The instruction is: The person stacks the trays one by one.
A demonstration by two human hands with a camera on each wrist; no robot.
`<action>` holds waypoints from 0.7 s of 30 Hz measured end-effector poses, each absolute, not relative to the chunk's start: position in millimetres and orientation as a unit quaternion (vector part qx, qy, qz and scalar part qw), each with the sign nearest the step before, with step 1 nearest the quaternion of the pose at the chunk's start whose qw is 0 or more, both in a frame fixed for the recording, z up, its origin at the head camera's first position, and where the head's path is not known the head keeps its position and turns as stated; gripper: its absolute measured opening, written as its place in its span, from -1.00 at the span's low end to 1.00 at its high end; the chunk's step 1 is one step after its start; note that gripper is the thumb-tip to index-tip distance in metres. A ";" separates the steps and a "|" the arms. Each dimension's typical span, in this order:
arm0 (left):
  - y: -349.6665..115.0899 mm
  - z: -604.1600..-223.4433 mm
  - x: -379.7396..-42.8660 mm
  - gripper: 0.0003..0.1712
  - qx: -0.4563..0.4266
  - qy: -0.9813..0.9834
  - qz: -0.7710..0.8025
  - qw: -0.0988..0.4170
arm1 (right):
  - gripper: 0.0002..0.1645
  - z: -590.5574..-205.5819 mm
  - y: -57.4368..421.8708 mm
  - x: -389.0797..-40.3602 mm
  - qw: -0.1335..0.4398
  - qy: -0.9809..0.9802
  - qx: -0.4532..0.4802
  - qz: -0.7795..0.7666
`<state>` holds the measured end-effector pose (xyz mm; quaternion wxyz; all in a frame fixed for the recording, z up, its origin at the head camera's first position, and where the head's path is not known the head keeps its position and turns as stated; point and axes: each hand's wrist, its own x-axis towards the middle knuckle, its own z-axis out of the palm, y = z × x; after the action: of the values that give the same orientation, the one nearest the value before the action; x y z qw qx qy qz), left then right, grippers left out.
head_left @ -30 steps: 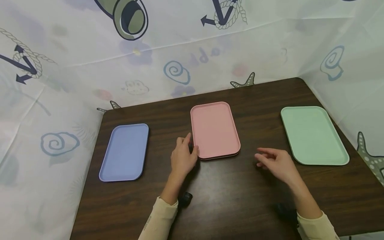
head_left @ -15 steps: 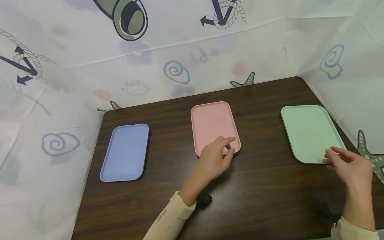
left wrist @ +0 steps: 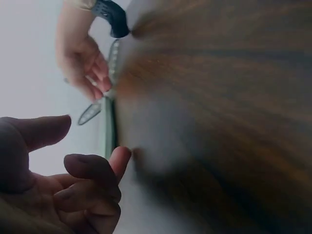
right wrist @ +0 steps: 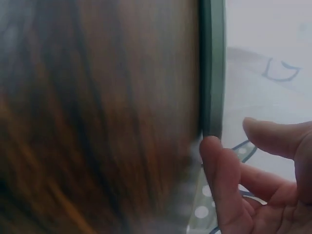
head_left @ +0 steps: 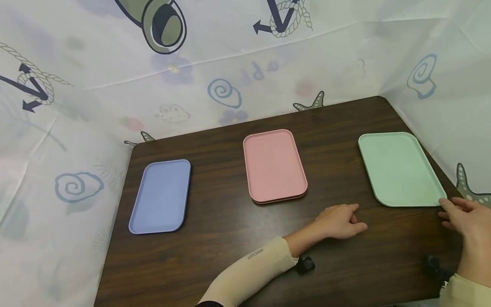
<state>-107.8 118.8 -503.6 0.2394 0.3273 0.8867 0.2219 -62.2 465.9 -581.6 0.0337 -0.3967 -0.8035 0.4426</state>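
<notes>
A pale green tray (head_left: 400, 168) lies flat at the right of the dark wooden table. My right hand (head_left: 469, 219) is at its front right corner; in the right wrist view the fingertips (right wrist: 211, 146) come up to the end of the tray's edge (right wrist: 213, 73), and the thumb stands apart. Whether they touch cannot be told. My left hand (head_left: 339, 221) hovers in front of the green tray's left side, fingers loosely bent and holding nothing. Between the hands' side and the left lies a pink tray (head_left: 274, 166), stacked on at least one more.
A blue tray (head_left: 161, 196) lies at the left of the table (head_left: 218, 187). White printed cloth (head_left: 215, 51) rises behind the table and along both sides. Each wrist wears a small black device, such as the left one (head_left: 305, 264).
My left hand has swept right, past the pink trays toward the green one. My right hand has moved right to the green tray's front corner. The trays keep their places.
</notes>
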 end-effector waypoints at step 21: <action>193.4 -515.5 -140.1 -0.52 0.213 0.879 0.338 0.260 | -0.29 -520.2 417.3 -64.9 -0.023 -0.834 -0.357 0.421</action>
<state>-140.1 193.4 -515.5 0.2596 0.2131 0.8791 0.3381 -64.9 417.3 -520.2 -0.0229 -0.3574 -0.8336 0.4205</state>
